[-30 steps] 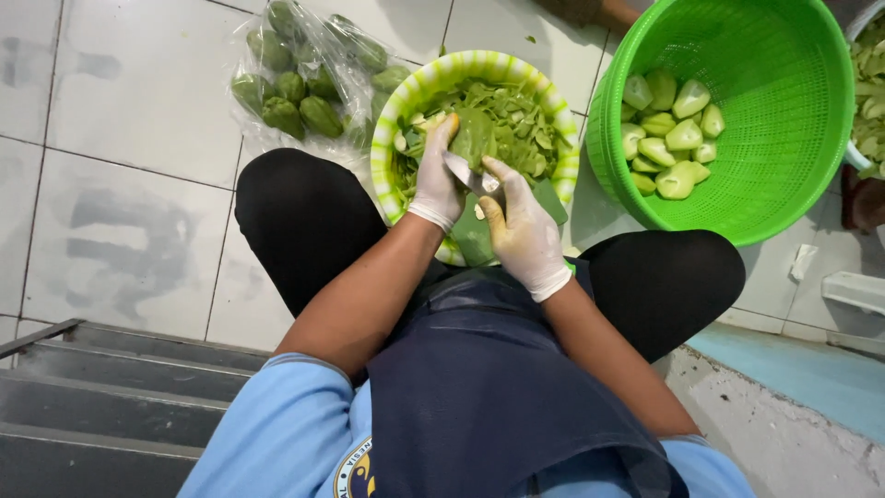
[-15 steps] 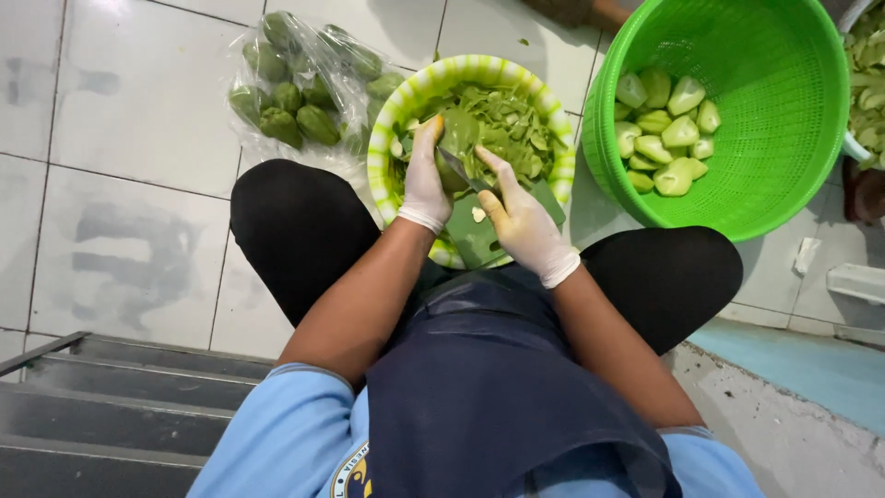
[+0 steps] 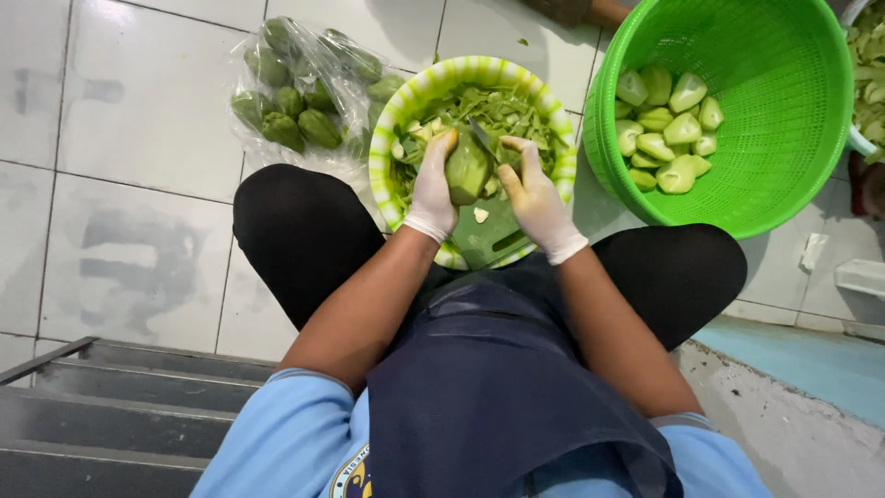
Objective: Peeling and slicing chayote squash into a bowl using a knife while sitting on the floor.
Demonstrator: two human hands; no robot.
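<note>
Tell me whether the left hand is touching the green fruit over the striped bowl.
Touching. The head view shows the gloved left hand wrapped around the green fruit, fingers pressed to its side, no gap.

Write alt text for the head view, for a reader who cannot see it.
A seated person's gloved left hand holds a green fruit over a striped bowl of peelings while the gloved right hand works a knife on it. A green basket of peeled pieces stands right, a bag of whole fruits left, on tiles.
</note>
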